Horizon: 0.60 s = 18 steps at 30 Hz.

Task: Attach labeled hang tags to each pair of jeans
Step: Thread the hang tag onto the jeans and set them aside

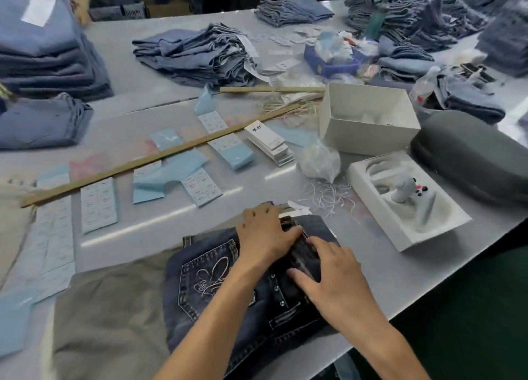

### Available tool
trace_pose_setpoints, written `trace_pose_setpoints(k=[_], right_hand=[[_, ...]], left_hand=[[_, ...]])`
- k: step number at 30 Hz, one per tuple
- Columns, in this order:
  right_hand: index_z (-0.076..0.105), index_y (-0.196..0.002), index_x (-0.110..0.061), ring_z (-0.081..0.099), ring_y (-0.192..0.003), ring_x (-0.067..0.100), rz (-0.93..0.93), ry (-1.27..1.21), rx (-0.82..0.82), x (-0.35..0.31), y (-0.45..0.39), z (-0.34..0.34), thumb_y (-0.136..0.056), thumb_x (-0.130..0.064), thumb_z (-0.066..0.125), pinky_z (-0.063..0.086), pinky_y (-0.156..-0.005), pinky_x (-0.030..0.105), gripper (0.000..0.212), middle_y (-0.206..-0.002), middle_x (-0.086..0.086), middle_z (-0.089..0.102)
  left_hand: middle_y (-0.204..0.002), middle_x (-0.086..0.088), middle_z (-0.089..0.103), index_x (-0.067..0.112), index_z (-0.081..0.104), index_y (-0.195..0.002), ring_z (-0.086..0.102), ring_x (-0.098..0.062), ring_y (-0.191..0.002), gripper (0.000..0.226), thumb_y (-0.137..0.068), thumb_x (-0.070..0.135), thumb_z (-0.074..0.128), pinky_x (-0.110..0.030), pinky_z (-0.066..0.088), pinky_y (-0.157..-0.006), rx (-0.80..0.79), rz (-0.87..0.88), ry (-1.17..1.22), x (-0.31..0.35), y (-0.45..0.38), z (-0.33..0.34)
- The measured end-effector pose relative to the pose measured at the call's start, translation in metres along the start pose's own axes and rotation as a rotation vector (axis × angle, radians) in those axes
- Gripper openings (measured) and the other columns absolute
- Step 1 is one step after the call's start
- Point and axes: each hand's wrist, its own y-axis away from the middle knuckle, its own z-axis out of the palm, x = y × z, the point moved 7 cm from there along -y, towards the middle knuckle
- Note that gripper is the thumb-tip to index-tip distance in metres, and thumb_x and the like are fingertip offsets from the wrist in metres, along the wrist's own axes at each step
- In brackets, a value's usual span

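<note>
A folded pair of dark blue jeans (205, 294) with an embroidered back pocket lies at the table's near edge. My left hand (264, 234) presses on the waistband area, fingers curled over a dark tag (307, 255) on the jeans. My right hand (333, 276) rests beside it, fingers spread and pinching the lower part of the same tag. A stack of white hang tags (270, 141) lies mid-table. Loose white strings (328, 195) are scattered just beyond the jeans. Blue and white label sheets (98, 204) are spread to the left.
A long wooden stick (160, 156) lies diagonally across the table. A white open box (368, 119), a white tray with a small tool (405, 199) and a grey case (471, 162) sit right. Stacks of lighter jeans (197, 54) fill the far side. Grey cloth (108, 316) lies left.
</note>
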Motion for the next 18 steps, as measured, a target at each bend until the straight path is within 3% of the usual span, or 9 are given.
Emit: trace_pose_setpoints(k=[2,4,6,9,11,13,15,18], right_hand=[[0.042,-0.144,-0.031,0.043,-0.113,0.011,-0.089,0.004,0.081,-0.011,0.01,-0.005,-0.087,-0.048,0.07,0.029,-0.093,0.021,0.066,-0.124,-0.013,0.054],[0.048,-0.143,-0.024,0.049,-0.107,0.011,-0.209,0.002,0.18,-0.023,0.025,-0.012,-0.084,-0.03,0.077,0.036,-0.093,0.023,0.066,-0.116,-0.01,0.056],[0.058,-0.137,-0.015,0.057,-0.1,0.016,-0.44,0.017,0.293,-0.038,0.045,-0.013,-0.086,-0.012,0.072,0.046,-0.093,0.029,0.054,-0.109,-0.005,0.062],[0.072,-0.12,-0.01,0.064,-0.085,0.018,-0.675,0.017,0.406,-0.054,0.073,-0.005,-0.093,-0.005,0.054,0.052,-0.094,0.035,0.033,-0.092,-0.004,0.067],[0.076,-0.111,-0.011,0.065,-0.079,0.014,-0.693,0.007,0.418,-0.056,0.082,-0.001,-0.093,-0.005,0.055,0.055,-0.092,0.034,0.029,-0.084,-0.006,0.067],[0.077,-0.107,-0.012,0.065,-0.079,0.013,-0.695,0.021,0.404,-0.056,0.085,-0.001,-0.092,-0.007,0.059,0.055,-0.093,0.034,0.024,-0.082,-0.006,0.068],[0.077,-0.105,-0.012,0.066,-0.081,0.013,-0.707,0.034,0.4,-0.056,0.086,-0.004,-0.093,-0.008,0.06,0.055,-0.092,0.033,0.021,-0.083,-0.006,0.069],[0.078,-0.098,-0.013,0.064,-0.079,0.014,-0.726,0.015,0.422,-0.057,0.093,-0.008,-0.1,-0.008,0.053,0.055,-0.087,0.031,0.026,-0.082,-0.006,0.069]], left_hand=[[-0.107,0.007,0.069,0.032,0.068,-0.103,0.054,-0.025,-0.114,0.017,-0.091,0.035,0.056,-0.041,0.034,-0.094,0.122,0.034,0.095,-0.001,0.005,-0.016],[-0.077,0.016,0.064,0.033,0.059,-0.08,0.06,-0.017,-0.087,0.013,-0.091,0.029,0.053,-0.039,0.032,-0.091,0.237,0.07,0.236,-0.01,0.018,-0.038],[-0.066,0.013,0.063,0.035,0.054,-0.078,0.063,-0.01,-0.076,0.016,-0.091,0.042,0.048,-0.047,0.042,-0.097,0.312,0.124,0.41,-0.022,0.032,-0.056],[-0.075,0.018,0.069,0.038,0.062,-0.087,0.064,-0.004,-0.073,0.038,-0.086,0.071,0.043,-0.051,0.049,-0.091,0.236,0.232,0.408,-0.029,0.049,-0.073],[-0.096,0.022,0.069,0.04,0.068,-0.105,0.06,-0.003,-0.097,0.046,-0.082,0.075,0.049,-0.043,0.047,-0.096,0.106,0.36,0.218,-0.026,0.06,-0.074],[-0.122,0.026,0.06,0.04,0.064,-0.124,0.051,-0.002,-0.118,0.052,-0.081,0.068,0.059,-0.032,0.041,-0.104,-0.003,0.445,0.102,-0.026,0.067,-0.069],[-0.118,0.03,0.061,0.039,0.061,-0.13,0.055,0.003,-0.112,0.049,-0.083,0.045,0.069,-0.024,0.045,-0.098,-0.072,0.439,0.132,-0.026,0.07,-0.063],[-0.109,0.024,0.068,0.043,0.06,-0.13,0.062,-0.003,-0.099,0.05,-0.083,0.026,0.069,-0.022,0.05,-0.087,0.01,0.414,-0.013,-0.025,0.07,-0.063]])
